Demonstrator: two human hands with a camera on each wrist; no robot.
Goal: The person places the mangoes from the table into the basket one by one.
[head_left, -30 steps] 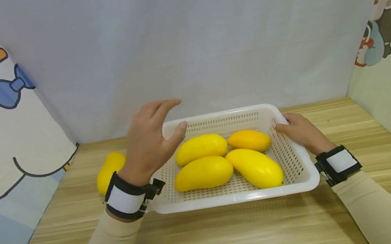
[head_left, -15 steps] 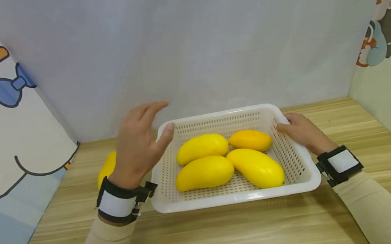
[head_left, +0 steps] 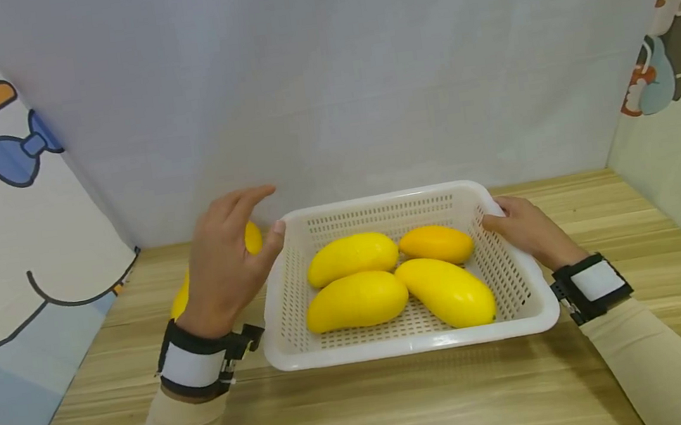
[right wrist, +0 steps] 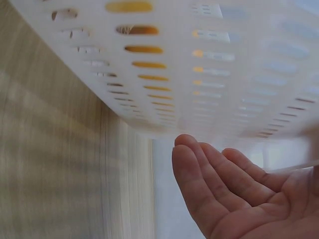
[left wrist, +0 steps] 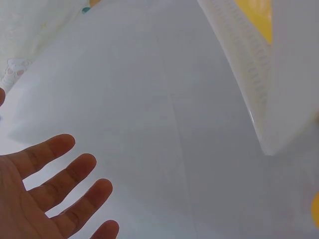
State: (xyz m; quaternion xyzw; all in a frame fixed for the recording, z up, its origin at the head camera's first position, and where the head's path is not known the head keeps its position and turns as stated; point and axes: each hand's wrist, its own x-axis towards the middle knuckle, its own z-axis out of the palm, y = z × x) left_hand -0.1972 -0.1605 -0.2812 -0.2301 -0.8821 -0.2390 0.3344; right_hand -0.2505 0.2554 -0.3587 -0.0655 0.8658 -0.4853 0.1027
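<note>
White perforated plastic formed the shallow rectangular basket point(head_left: 414, 344), the item in hand, positioned over the pale wood-grain tabletop point(head_left: 403, 410). Four smooth, elongated fruits lay inside: a yellow rear-left fruit point(head_left: 352, 257), a yellow front-left fruit point(head_left: 356, 301), a yellow front-right fruit point(head_left: 449, 293) and a smaller orange-yellow fruit point(head_left: 436, 245) at rear right. The right hand point(head_left: 528, 230) pinched the basket's right rim, thumb above, remaining fingers pressed together outside the wall. The left hand point(head_left: 219, 264) was beyond the opposite end, fingers spread and gripping nothing, thumb tip just beside the rear-left corner. Behind that hand, a yellow outer fruit point(head_left: 181, 299) and a rounded yellow patch point(head_left: 253, 238) were partly hidden; whether the patch was a separate fruit could not be told. The right wrist view suggested a raised right end; support under the left end could not be confirmed. Principal hazard, by judgement: the one-sided grip. Relaxed thumb pressure could have dropped that end, and added tilt could have rolled the smooth fruits against the lower wall. A careless left-hand sweep could have knocked the corner or rolled the outer fruit away.
</note>
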